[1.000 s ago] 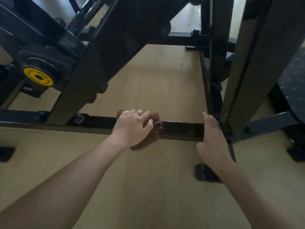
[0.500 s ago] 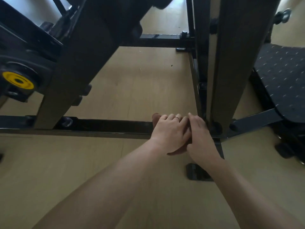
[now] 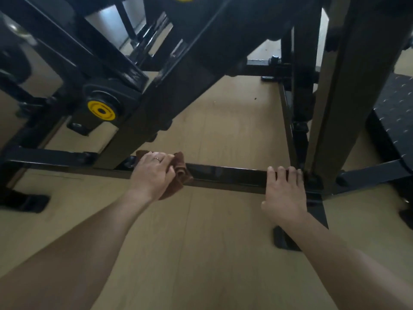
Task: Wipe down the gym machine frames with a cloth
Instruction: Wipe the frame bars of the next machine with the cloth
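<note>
A black horizontal frame bar (image 3: 225,175) of the gym machine runs low across the wooden floor. My left hand (image 3: 152,173) grips a brown cloth (image 3: 180,172) bunched over the bar, close to where a slanted black beam (image 3: 156,97) meets it. My right hand (image 3: 282,193) rests on the bar's right end, fingers laid over its top, beside a black upright post (image 3: 335,97). Part of the cloth is hidden under my left hand.
A yellow round cap (image 3: 101,110) sits on a pivot housing at the left. A black studded footplate (image 3: 395,117) stands at the right. Black rubber feet (image 3: 286,240) rest on the light wooden floor (image 3: 201,242). More frame bars cross behind.
My left hand slid the cloth right along the bar until it met my right hand, then back left to near the slanted beam. My right hand stayed at the bar's right end.
</note>
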Motion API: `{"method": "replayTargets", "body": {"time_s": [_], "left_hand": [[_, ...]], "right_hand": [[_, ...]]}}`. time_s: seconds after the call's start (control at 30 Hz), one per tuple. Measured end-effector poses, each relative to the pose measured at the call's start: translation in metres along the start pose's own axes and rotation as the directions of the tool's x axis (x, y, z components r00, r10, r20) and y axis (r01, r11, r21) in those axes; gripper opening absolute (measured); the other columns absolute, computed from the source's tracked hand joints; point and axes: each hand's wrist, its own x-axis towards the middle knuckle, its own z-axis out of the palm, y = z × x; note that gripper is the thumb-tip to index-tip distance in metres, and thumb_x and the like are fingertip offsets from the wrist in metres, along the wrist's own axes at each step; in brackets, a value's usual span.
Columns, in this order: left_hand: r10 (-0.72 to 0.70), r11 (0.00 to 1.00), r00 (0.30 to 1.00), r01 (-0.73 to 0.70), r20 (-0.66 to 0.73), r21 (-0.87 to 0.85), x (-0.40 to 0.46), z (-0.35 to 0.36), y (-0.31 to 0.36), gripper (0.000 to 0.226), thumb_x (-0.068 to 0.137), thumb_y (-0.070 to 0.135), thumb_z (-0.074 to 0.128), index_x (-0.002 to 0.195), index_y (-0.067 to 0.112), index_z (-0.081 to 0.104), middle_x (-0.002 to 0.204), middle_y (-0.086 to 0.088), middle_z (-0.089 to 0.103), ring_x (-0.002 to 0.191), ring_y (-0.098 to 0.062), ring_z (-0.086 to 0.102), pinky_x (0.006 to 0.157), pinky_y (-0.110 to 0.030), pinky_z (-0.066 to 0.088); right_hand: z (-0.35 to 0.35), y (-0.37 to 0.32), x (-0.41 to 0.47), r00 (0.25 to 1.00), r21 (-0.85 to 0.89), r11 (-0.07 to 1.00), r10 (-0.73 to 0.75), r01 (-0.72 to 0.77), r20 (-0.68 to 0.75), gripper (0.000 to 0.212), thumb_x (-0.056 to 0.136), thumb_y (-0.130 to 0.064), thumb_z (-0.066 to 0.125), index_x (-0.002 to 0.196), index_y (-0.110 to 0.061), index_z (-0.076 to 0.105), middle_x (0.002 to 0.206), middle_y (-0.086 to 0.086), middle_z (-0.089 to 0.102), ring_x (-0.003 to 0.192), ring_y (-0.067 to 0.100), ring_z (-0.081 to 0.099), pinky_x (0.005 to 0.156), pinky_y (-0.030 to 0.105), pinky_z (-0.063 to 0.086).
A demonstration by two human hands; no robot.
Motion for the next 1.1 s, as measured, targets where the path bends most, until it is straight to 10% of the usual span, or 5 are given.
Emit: {"method": "replayTargets", "body": {"time_s": [0.3,0.5,0.7,0.97,1.1], "left_hand": [[0.231,0.971,0.971,-0.235,0.065,0.053,-0.007,0.013,0.084,0.054,0.109,0.040,0.026,0.159,0.022,0.024,0.164,0.001,0.028,0.153,-0.023,0.019,0.126,-0.047,0.009],[0.467,0.862,0.869,-0.489,0.165,0.136,0.005,0.023,0.135,0.065,0.107,0.033,0.042,0.162,0.018,0.011,0.170,-0.004,0.012,0.156,-0.025,0.013,0.126,-0.045,0.010],[0.502,0.864,0.842,-0.494,0.198,-0.094,0.007,0.008,0.111,0.107,0.086,0.060,0.067,0.163,0.022,0.003,0.169,0.004,0.015,0.156,-0.017,0.011,0.127,-0.041,0.007],[0.480,0.875,0.871,-0.484,0.108,0.010,0.004,0.006,0.122,0.063,0.100,0.009,0.054,0.158,0.016,0.028,0.166,-0.002,0.029,0.153,-0.019,0.026,0.124,-0.036,0.023],[0.354,0.911,0.931,-0.321,0.090,-0.259,-0.003,-0.049,0.113,0.033,0.101,0.019,0.056,0.132,0.028,0.052,0.125,0.006,0.065,0.110,-0.014,0.066,0.093,-0.033,0.055]], "right_hand": [[-0.037,-0.018,0.013,0.967,0.050,0.997,0.038,-0.052,0.252,0.056,0.099,-0.036,0.056,0.148,-0.016,0.039,0.155,0.017,0.042,0.151,0.040,0.026,0.125,0.057,0.014],[-0.091,-0.028,0.005,0.954,0.269,0.962,-0.114,0.037,0.278,0.046,0.098,-0.022,0.055,0.143,-0.014,0.046,0.135,0.010,0.057,0.121,0.028,0.057,0.104,0.044,0.051],[-0.151,-0.025,-0.019,0.939,0.261,0.956,-0.208,0.136,0.272,0.045,0.099,-0.020,0.055,0.143,-0.016,0.045,0.133,0.009,0.058,0.116,0.028,0.059,0.099,0.043,0.054],[-0.241,-0.035,-0.044,0.961,0.447,0.851,-0.261,0.274,-0.092,0.061,0.098,-0.009,0.057,0.155,-0.022,0.039,0.150,0.004,0.048,0.136,0.023,0.048,0.109,0.033,0.044],[-0.259,-0.024,-0.071,0.929,0.507,0.795,-0.183,0.332,-0.321,0.046,0.098,-0.012,0.057,0.142,-0.025,0.054,0.140,-0.005,0.055,0.119,0.014,0.056,0.090,0.018,0.043]]}}
